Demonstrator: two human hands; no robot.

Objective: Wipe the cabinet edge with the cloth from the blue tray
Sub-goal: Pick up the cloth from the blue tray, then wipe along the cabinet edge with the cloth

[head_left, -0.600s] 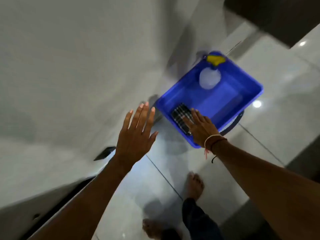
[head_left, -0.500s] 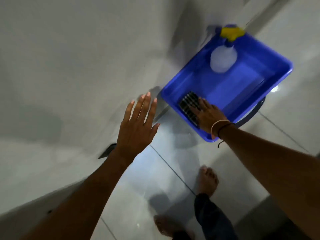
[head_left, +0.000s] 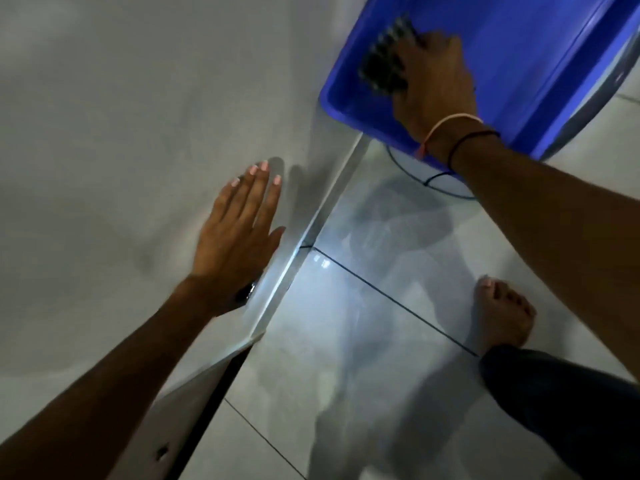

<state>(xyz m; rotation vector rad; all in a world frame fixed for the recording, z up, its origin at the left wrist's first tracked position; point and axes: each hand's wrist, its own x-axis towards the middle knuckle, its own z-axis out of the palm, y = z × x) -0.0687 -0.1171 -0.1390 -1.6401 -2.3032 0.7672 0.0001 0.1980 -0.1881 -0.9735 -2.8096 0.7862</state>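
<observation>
Cloth: a dark, light-checked cloth (head_left: 382, 60) lies in the near-left corner of the blue tray (head_left: 540, 60). Its long axis runs from that corner up and to the right, toward the top of the view. Motion blur hides its exact outline.

Blue tray: it sits at the top right, partly cut off by the frame edge, with its left corner just beside the cabinet (head_left: 121, 109). A round rim shows under its near edge; what carries it cannot be told.

Right hand: the right hand (head_left: 434, 84) reaches over the tray's near rim, back of the hand up. Its fingers (head_left: 407, 43) are bent down onto the right part of the cloth. Whether they have closed around it cannot be told, as the hand covers the contact. A pale band and a dark band circle the wrist.

Left hand: the left hand (head_left: 239, 233) is spread flat, fingers straight and close together, thumb out to the right. It holds nothing and sits over the pale cabinet face, its thumb near the cabinet edge (head_left: 304, 233).

Cabinet edge: a bright strip running diagonally from lower left to upper right, between the left hand and the floor (head_left: 346, 341).

Floor: glossy pale tiles with dark joints. A bare foot (head_left: 502, 313) stands on them at the right, below the right forearm.
</observation>
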